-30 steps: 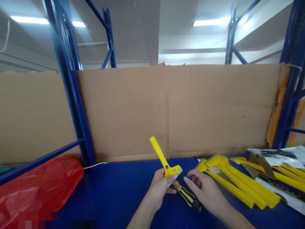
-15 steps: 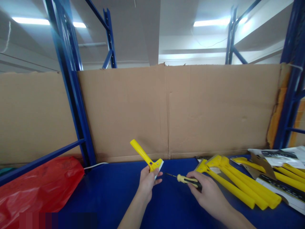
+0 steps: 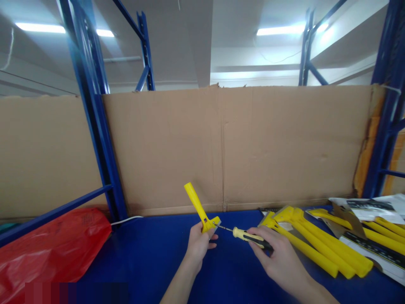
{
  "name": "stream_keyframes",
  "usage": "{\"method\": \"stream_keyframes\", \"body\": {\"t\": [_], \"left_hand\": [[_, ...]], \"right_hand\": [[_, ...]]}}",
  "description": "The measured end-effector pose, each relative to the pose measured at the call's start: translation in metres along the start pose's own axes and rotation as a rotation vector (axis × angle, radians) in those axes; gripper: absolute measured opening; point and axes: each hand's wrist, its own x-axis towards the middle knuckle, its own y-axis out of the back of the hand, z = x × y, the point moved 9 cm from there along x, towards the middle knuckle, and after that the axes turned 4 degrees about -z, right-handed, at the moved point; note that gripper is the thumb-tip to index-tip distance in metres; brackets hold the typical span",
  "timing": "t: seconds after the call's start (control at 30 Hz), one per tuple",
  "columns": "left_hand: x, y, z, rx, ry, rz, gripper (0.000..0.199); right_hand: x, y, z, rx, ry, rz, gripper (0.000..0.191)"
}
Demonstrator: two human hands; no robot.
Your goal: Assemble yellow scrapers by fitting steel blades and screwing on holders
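A yellow scraper (image 3: 196, 203) is gripped near its head by my left hand (image 3: 196, 245), its handle tilted up and to the left. The fingers partly cover the head, which has a pale metal edge. My right hand (image 3: 275, 249) is closed round the cream-and-black handle of a screwdriver (image 3: 245, 235). The thin shaft points left, and its tip meets the scraper's head at or very near a screw. Just beyond my right hand lie several more yellow scrapers (image 3: 329, 240), side by side.
White-and-black packages (image 3: 373, 249) with yellow handles among them lie at the right. A red plastic bag (image 3: 63, 240) rests at the left, beside a blue rack post (image 3: 107, 160). A cardboard panel (image 3: 171, 147) stands behind the blue tabletop (image 3: 148, 257).
My left hand has turned the scraper more upright and shifted it slightly right. The screwdriver tip, apart from it before, now meets the scraper's head.
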Motion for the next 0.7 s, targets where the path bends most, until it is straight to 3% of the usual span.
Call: {"method": "stream_keyframes", "body": {"t": [0.47, 0.7], "left_hand": [[-0.001, -0.007, 0.005, 0.157, -0.036, -0.038, 0.027], [0.0, -0.01, 0.003, 0.226, -0.077, -0.024, 0.029]], "right_hand": [[0.0, -0.003, 0.007, 0.001, -0.009, -0.013, 0.014], [0.001, 0.008, 0.002, -0.031, -0.003, 0.034, 0.012]]}}
